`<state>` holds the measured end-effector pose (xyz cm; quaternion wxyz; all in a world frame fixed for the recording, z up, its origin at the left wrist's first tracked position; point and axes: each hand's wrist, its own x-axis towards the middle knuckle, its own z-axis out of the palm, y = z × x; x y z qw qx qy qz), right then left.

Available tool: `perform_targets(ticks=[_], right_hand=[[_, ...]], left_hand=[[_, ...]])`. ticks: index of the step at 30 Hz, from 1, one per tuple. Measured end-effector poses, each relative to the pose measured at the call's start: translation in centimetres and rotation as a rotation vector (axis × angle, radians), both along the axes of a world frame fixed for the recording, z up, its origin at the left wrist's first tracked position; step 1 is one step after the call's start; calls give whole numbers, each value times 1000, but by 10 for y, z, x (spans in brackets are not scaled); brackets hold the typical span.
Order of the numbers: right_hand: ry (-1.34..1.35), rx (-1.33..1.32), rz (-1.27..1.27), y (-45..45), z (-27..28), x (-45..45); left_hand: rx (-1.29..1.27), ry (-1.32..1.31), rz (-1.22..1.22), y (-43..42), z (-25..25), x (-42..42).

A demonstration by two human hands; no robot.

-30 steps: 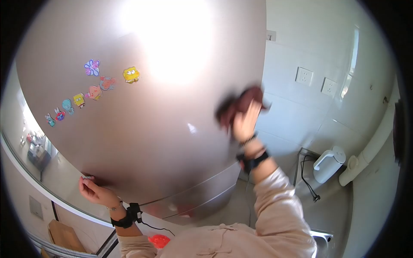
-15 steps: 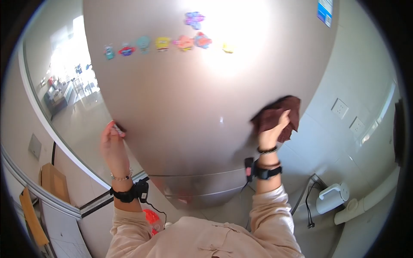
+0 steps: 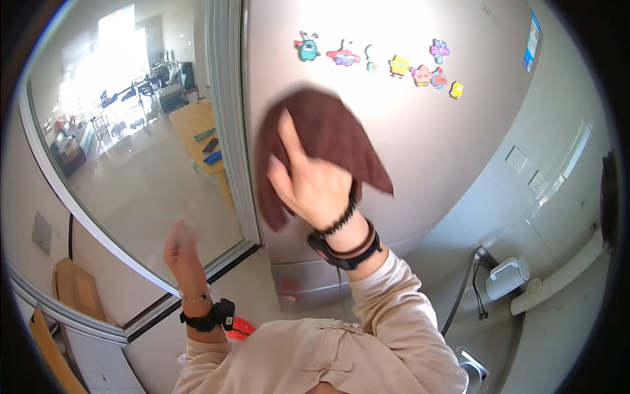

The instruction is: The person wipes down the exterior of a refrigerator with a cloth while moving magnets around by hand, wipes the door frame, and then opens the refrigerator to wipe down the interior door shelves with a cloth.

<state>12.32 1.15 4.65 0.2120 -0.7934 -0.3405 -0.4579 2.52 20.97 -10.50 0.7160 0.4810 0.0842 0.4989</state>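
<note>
the right hand [image 3: 318, 190] is grasping a dark brown, soft fabric cloth [image 3: 335, 131] in front of the pinkish-silver, glossy refrigerator door [image 3: 420, 144], close to that door's left edge. the cloth is lying behind the extended index finger, spreading well above its tip. the thumb is pointing away to the left, apart from the index finger, with brown fabric showing between them and beyond the thumb. the remaining fingers are disappearing under a fold. one pointed corner is hanging out to the right of the knuckles, while another flap is drooping below the thumb. blur is softening the cloth's upper edge.

the left hand [image 3: 184, 253] is hovering well apart from the cloth, in front of the clear glass sliding panel [image 3: 151, 203]. its fingers are bending upward, and something pale is showing near their tips, but blur is hiding whether they are grasping anything or are released.

above the cloth, small, multicoloured cartoon-shaped figures [image 3: 398, 65] are clinging to the refrigerator door. a black, beaded bracelet [image 3: 340, 222] is circling the right wrist.
</note>
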Motion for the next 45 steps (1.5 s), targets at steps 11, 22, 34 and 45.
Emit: perform_targets(ticks=[11, 22, 34, 45], right_hand=[[-21, -86, 52, 14, -228, -2], [83, 785, 25, -50, -128, 32], [-123, 304, 21, -109, -96, 58], [51, 1398, -31, -299, -217, 210]], left_hand=[[-91, 165, -257, 48, -50, 4], [-30, 181, -363, 64, -65, 14], [36, 108, -316, -16, -25, 59], [48, 136, -7, -29, -37, 27]])
